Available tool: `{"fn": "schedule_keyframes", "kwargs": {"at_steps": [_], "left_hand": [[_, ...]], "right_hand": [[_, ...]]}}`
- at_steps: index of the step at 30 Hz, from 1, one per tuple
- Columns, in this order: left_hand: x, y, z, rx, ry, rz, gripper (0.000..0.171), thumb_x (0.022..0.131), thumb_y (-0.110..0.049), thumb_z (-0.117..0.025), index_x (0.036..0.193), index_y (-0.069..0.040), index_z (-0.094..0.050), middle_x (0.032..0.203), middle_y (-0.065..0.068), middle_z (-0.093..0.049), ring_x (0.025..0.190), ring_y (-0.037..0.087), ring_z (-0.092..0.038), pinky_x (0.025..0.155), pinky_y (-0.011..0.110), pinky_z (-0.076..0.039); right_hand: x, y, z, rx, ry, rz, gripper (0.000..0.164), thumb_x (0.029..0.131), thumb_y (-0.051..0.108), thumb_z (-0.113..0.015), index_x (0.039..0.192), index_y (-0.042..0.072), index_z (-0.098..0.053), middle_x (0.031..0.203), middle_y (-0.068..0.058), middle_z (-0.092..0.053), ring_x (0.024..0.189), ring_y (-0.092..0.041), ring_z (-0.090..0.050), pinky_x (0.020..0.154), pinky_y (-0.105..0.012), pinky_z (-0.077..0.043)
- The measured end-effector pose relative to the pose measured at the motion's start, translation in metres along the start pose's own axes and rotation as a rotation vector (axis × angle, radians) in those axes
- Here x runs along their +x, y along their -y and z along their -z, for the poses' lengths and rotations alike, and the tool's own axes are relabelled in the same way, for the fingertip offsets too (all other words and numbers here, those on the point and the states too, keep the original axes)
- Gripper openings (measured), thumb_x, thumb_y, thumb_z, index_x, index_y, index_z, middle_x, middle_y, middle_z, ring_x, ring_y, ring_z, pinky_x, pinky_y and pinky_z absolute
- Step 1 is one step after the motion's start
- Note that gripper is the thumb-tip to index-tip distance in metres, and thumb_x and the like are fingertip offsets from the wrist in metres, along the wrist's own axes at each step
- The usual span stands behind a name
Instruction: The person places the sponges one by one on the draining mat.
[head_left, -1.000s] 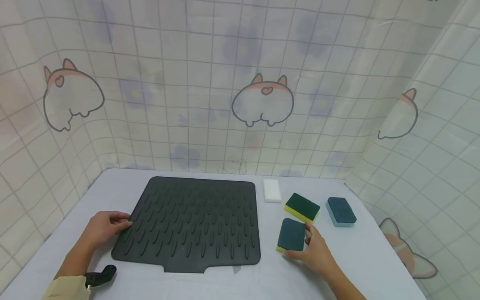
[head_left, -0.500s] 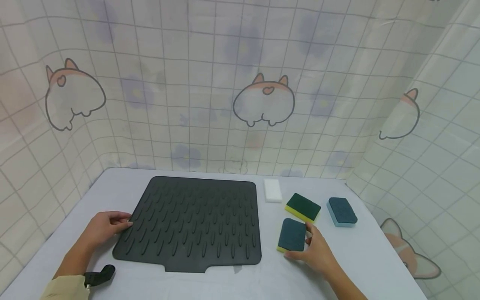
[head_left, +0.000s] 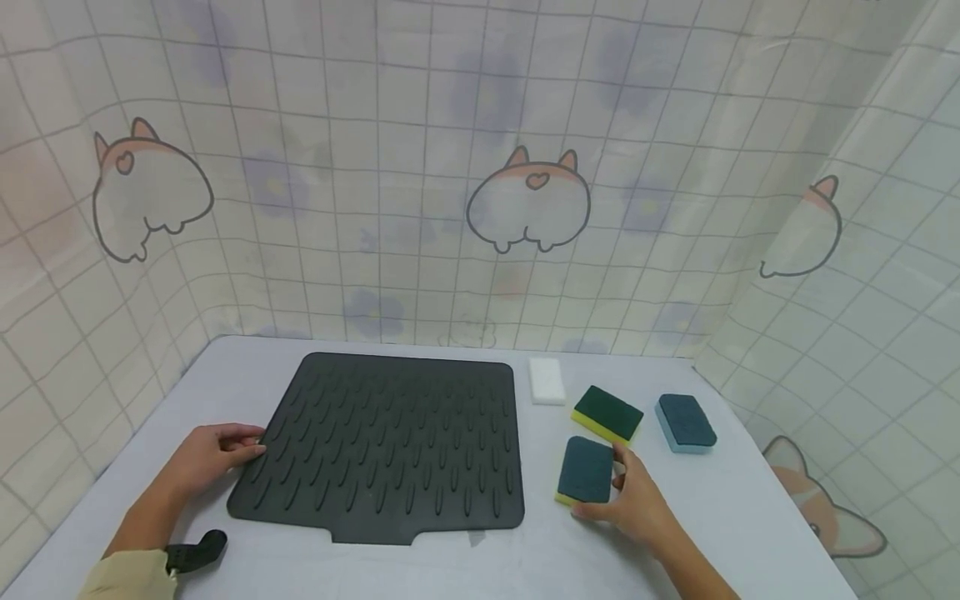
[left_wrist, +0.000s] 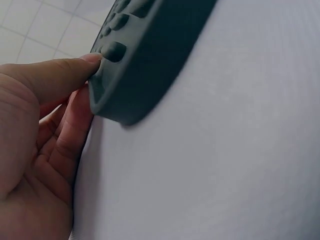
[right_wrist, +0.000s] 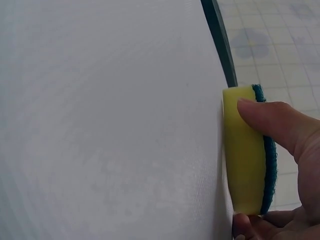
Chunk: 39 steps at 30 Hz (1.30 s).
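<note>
A dark grey rubber mat (head_left: 397,442) with raised ridges lies flat on the white table. At its left edge, my left hand (head_left: 213,457) pinches the rim. The left wrist view shows the thumb over the mat's edge (left_wrist: 120,75) and the fingers beside and below it. To the right of the mat, my right hand (head_left: 633,504) grips a scrubbing sponge (head_left: 585,471), yellow with a dark teal scouring layer on top. In the right wrist view the thumb presses one side of the sponge (right_wrist: 244,155), with fingers at the opposite side; it sits at the table surface.
Just behind the gripped sponge lies a yellow sponge with a dark green top (head_left: 609,415). A light blue sponge with a dark top (head_left: 686,423) sits farther right. A white rectangular block (head_left: 547,382) lies by the mat's back right corner. A patterned curtain (head_left: 420,183) surrounds the table.
</note>
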<state>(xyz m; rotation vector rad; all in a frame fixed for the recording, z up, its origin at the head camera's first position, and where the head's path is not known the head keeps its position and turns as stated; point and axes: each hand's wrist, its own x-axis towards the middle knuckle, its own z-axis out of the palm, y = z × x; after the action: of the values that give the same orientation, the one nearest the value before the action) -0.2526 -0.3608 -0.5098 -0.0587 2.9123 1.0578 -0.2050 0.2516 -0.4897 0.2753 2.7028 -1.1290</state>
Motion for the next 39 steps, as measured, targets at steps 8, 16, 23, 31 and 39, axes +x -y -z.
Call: {"fn": "schedule_keyframes", "kwargs": {"at_steps": [8, 16, 23, 31, 39], "left_hand": [[0.0014, -0.005, 0.0034, 0.0, 0.026, 0.015, 0.051, 0.092, -0.03, -0.077, 0.127, 0.006, -0.066, 0.1, 0.008, -0.072, 0.086, 0.017, -0.059, 0.067, 0.028, -0.047], [0.0034, -0.0038, 0.0032, -0.015, 0.032, 0.009, 0.051, 0.091, -0.029, -0.078, 0.127, 0.006, -0.067, 0.097, 0.006, -0.072, 0.085, 0.016, -0.058, 0.067, 0.027, -0.046], [0.0037, -0.0036, 0.003, -0.021, 0.025, -0.007, 0.05, 0.092, -0.028, -0.078, 0.126, 0.006, -0.067, 0.096, 0.005, -0.072, 0.084, 0.016, -0.058, 0.066, 0.026, -0.046], [0.0026, -0.0045, 0.0028, -0.016, 0.021, 0.012, 0.051, 0.092, -0.029, -0.077, 0.126, 0.007, -0.067, 0.097, 0.006, -0.073, 0.084, 0.016, -0.059, 0.067, 0.027, -0.046], [-0.0007, -0.0052, 0.0042, -0.017, 0.033, 0.046, 0.051, 0.092, -0.029, -0.077, 0.127, 0.007, -0.066, 0.098, 0.007, -0.072, 0.086, 0.017, -0.058, 0.068, 0.03, -0.047]], "right_hand": [[-0.0003, -0.0019, 0.0009, -0.027, -0.012, 0.016, 0.136, 0.06, 0.05, -0.097, 0.16, 0.003, -0.018, 0.158, -0.026, -0.036, 0.127, -0.04, -0.053, 0.105, -0.055, -0.047], [0.0021, -0.0072, 0.0004, -0.018, -0.028, 0.044, 0.138, 0.057, 0.057, -0.096, 0.16, 0.006, -0.021, 0.156, -0.023, -0.039, 0.125, -0.037, -0.054, 0.102, -0.052, -0.05], [0.0004, -0.0052, 0.0, -0.006, -0.032, 0.071, 0.136, 0.058, 0.059, -0.095, 0.159, 0.006, -0.023, 0.155, -0.022, -0.041, 0.126, -0.037, -0.054, 0.102, -0.053, -0.05], [0.0007, -0.0038, -0.0018, -0.004, -0.041, 0.078, 0.134, 0.057, 0.06, -0.095, 0.158, 0.006, -0.025, 0.153, -0.022, -0.042, 0.125, -0.035, -0.055, 0.102, -0.052, -0.05], [0.0041, -0.0008, -0.0026, -0.004, -0.051, 0.087, 0.134, 0.056, 0.06, -0.095, 0.158, 0.006, -0.026, 0.152, -0.02, -0.044, 0.12, -0.03, -0.055, 0.096, -0.047, -0.052]]}}
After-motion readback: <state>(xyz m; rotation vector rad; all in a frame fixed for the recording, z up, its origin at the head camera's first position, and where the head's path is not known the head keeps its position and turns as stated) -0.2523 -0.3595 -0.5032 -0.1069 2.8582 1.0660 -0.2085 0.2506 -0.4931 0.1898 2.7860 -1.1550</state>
